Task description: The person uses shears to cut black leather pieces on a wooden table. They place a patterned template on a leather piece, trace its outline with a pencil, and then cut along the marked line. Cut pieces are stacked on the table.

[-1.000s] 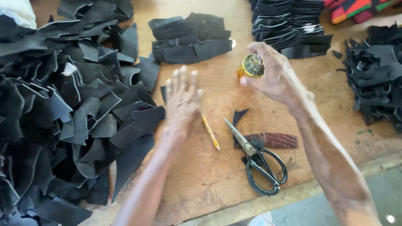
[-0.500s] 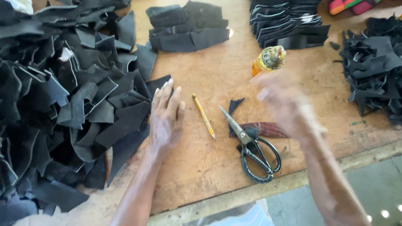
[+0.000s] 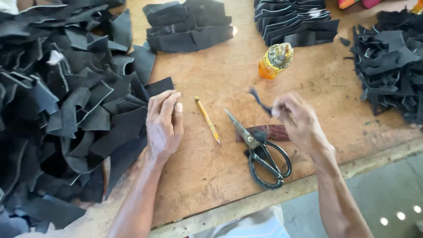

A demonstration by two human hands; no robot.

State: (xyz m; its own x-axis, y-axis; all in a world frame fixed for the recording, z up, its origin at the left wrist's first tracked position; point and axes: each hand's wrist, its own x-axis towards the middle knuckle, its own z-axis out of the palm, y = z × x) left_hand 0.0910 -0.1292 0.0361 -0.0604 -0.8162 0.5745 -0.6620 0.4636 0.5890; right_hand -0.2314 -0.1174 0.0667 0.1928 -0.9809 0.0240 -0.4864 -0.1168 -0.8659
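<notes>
Two hands on wooden desk [image 3: 335,83]: left hand [image 3: 164,123], grip flat and spread, now pressing black scraps [image 3: 128,128] at the heap's edge; right hand [image 3: 296,121], having set down the yellow bottle [image 3: 275,60], pinches a dark strip [image 3: 260,102] above scissors [image 3: 260,150], pencil [image 3: 207,119] between.

Small dark scrap [image 3: 260,102]: thin, narrow, curved strip of black material, pinched at one end between fingertips of right hand [image 3: 296,121], lifted off the wooden tabletop, free end pointing up and left, somewhat blurred. Black cut piece [image 3: 128,128]: flat, angular, matte, lying at the edge of the large heap on the left of the table, partly under the flat palm of left hand [image 3: 164,124], one corner poking out beyond the fingertips.
</notes>
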